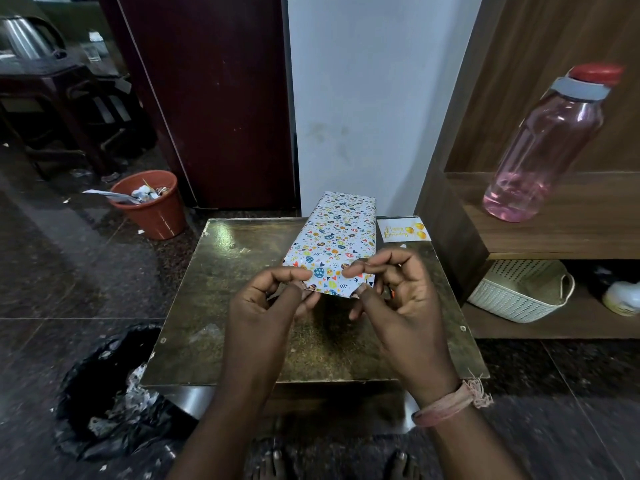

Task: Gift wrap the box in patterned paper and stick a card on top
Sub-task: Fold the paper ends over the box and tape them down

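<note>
One worn brass-coloured square desk (242,306) carries one long box wrapped in white egg-patterned paper (341,233). Two hands, left hand (266,306) and right hand (401,303), pinch its near flap, fingers (356,270) clamped. One white birthday card (403,229) lies just beside the box.

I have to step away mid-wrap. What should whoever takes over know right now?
Left hand and right hand each pinch a corner of the paper flap at the near end of the box.
The box lies on the small table, its top and sides already covered.
The card lies on the table beside the box's far end.
Left: fold and close the near end, stick the card on top.
</note>
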`<state>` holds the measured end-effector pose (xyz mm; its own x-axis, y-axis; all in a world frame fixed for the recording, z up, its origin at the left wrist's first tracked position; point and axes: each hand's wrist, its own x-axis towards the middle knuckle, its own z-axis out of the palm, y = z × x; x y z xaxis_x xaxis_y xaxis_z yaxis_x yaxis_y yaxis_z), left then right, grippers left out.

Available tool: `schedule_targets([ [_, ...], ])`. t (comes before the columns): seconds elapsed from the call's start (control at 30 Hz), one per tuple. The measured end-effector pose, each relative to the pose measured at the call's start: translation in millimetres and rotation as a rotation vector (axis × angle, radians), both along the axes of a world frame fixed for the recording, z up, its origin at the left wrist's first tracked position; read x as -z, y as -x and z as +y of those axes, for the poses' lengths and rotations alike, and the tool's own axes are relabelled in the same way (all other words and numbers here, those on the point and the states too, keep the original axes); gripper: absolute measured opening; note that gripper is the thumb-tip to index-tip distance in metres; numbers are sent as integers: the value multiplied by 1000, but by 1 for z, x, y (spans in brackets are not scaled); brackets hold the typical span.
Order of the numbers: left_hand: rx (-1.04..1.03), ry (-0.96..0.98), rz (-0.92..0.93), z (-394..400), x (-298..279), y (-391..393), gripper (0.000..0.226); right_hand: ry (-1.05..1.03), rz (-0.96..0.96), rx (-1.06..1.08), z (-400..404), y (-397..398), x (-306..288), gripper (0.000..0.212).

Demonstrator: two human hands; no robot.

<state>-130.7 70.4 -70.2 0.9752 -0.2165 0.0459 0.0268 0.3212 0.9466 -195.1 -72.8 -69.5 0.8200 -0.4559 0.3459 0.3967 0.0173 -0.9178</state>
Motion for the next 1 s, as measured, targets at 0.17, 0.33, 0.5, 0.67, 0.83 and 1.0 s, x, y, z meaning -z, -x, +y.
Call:
schedule_targets([
  [0.17, -29, -104, -82, 2, 1, -2, 25, 14, -2, -24, 1, 5, -4, 38],
  [0.33, -51, -121, -98, 4, 1, -5, 45, 31, 40, -29, 8, 4, -4, 40],
  [0.5, -8, -142, -82, 5, 4, -9, 89, 35, 41, -12, 5, 3, -4, 40],
  [0.67, 84, -144, -58, 5, 4, -9, 62, 15, 43, -6, 2, 0, -1, 41],
  [0.83, 159, -106, -33, 7, 6, -10, 45, 9, 40, 11, -1, -1, 2, 40],
  [1.0, 252, -1, 61, 5, 9, -11, 42, 26, 47, 12, 1, 0, 2, 40],
])
